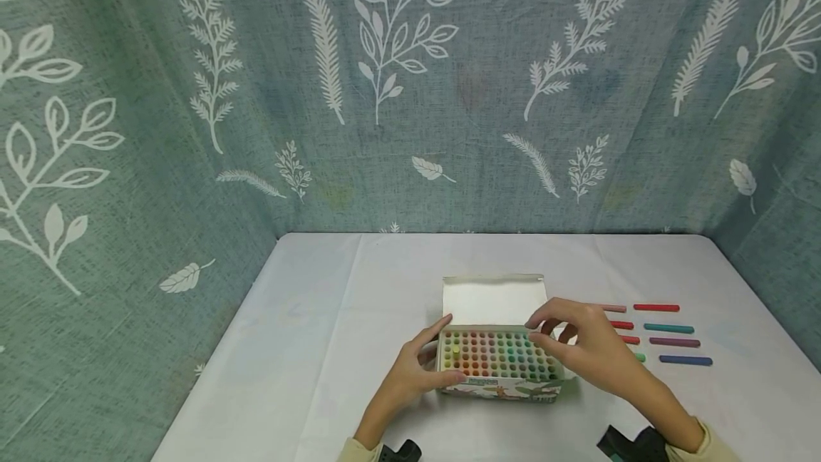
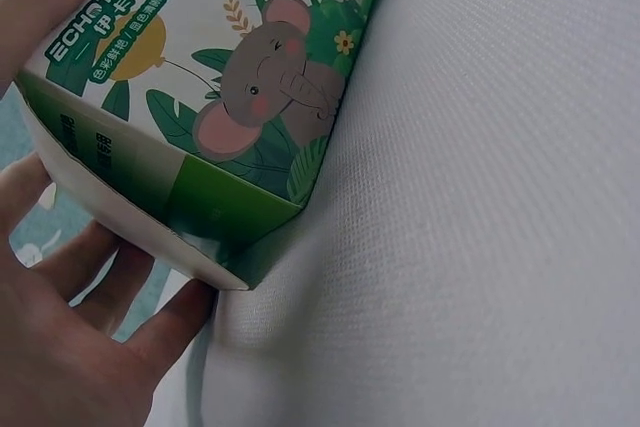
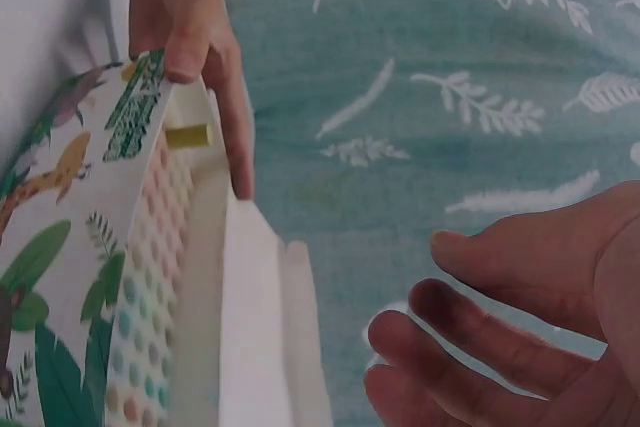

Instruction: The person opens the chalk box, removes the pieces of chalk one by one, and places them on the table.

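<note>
A cardboard box (image 1: 500, 389) with cartoon animals on its sides stands with its lid (image 1: 494, 299) raised at the back. Inside are rows of coloured round ends, and one yellow stick (image 3: 188, 136) pokes up higher near the left end. My left hand (image 1: 410, 369) grips that left end, thumb on the front wall and fingers behind; the left wrist view shows the box's open side flap (image 2: 130, 222) against the fingers. Over the box's right rear corner hovers my right hand (image 1: 590, 344), fingers loosely bent. Nothing shows between its thumb and fingertips in the right wrist view.
Right of the box, coloured sticks lie in two columns on the white table (image 1: 359, 319), among them a red stick (image 1: 656, 308), a teal stick (image 1: 669, 328), a purple stick (image 1: 675, 342) and a blue stick (image 1: 685, 361). A leaf-patterned curtain (image 1: 398, 184) encloses the table's back and sides.
</note>
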Action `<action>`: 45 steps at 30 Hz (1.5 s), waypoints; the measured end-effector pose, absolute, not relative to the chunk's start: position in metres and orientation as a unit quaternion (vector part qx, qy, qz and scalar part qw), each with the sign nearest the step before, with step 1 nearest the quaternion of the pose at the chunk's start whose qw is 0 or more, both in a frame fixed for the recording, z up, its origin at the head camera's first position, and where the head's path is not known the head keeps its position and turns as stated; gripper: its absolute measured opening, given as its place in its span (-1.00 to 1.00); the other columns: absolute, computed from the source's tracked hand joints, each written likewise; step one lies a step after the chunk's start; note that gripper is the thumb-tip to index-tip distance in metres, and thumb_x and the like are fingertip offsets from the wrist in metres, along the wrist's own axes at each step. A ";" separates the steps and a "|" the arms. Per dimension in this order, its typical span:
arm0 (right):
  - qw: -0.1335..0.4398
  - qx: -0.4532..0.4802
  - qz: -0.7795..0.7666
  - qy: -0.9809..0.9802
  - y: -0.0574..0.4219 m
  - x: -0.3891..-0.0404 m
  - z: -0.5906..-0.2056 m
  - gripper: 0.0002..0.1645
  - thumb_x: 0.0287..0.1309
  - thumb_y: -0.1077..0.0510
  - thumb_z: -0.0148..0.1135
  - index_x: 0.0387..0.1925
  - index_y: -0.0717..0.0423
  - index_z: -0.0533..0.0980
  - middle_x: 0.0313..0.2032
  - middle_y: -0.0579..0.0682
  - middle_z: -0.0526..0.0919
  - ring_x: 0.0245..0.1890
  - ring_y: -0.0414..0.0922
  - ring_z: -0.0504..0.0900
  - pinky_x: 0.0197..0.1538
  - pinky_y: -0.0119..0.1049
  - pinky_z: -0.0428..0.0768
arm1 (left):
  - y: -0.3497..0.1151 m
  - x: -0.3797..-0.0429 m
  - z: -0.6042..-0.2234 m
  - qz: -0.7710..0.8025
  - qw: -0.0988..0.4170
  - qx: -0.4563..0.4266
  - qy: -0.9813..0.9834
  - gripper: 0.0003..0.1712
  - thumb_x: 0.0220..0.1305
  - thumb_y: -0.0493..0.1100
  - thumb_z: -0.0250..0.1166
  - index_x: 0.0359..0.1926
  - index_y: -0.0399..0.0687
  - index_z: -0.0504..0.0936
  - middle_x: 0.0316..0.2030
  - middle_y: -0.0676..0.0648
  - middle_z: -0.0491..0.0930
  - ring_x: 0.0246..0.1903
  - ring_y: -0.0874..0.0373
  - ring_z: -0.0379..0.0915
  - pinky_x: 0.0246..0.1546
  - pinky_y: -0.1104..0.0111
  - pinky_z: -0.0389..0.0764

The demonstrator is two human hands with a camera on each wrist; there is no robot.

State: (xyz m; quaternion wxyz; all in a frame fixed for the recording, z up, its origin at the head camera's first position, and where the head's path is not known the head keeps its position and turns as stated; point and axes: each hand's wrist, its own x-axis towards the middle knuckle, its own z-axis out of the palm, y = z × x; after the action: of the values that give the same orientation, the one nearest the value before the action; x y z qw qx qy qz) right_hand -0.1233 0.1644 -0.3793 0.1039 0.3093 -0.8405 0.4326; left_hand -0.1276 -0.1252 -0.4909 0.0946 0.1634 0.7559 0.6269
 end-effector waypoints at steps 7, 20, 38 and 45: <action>0.085 0.347 0.437 -0.826 0.146 -0.127 -0.385 -0.83 0.04 0.31 0.37 -0.35 -0.01 0.61 -0.38 -0.11 0.64 -0.44 -0.32 0.57 -0.49 -0.40 0.59 | -0.125 -0.127 -0.491 0.637 0.101 0.164 0.747 -0.02 0.03 -0.11 0.48 0.42 0.35 0.17 0.35 -0.06 0.17 0.21 -0.22 0.27 0.19 0.03 0.37; 0.025 0.367 0.433 -0.823 0.112 -0.136 -0.399 -0.88 0.08 0.28 0.34 -0.30 0.05 0.63 -0.32 -0.16 0.64 -0.41 -0.31 0.54 -0.47 -0.41 0.56 | -0.127 -0.130 -0.494 0.641 0.097 0.174 0.741 -0.02 0.04 -0.13 0.47 0.43 0.32 0.17 0.34 -0.06 0.19 0.19 -0.17 0.31 0.13 0.15 0.46; -0.012 0.394 0.404 -0.825 0.077 -0.148 -0.423 -0.83 0.02 0.40 0.31 -0.30 0.20 0.61 -0.33 -0.01 0.62 -0.45 -0.30 0.53 -0.42 -0.46 0.56 | -0.128 -0.129 -0.493 0.634 0.085 0.195 0.744 -0.02 0.04 -0.09 0.48 0.44 0.25 0.15 0.35 -0.08 0.20 0.29 -0.05 0.17 0.26 0.04 0.29; -0.004 0.416 0.354 -0.837 0.068 -0.151 -0.428 -0.81 0.02 0.42 0.26 -0.32 0.15 0.63 -0.36 -0.04 0.59 -0.54 -0.37 0.43 -0.48 -0.51 0.49 | -0.128 -0.129 -0.493 0.633 0.090 0.198 0.743 -0.03 0.06 -0.07 0.46 0.44 0.27 0.15 0.37 0.05 0.15 0.31 -0.05 0.14 0.25 0.05 0.30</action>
State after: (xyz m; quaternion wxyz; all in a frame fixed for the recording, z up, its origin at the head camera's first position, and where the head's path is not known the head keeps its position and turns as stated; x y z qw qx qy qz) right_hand -0.1511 0.0683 -0.4283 -0.0041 0.4164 -0.8373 0.3544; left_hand -0.1292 -0.1276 -0.4929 0.0899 0.1982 0.7430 0.6329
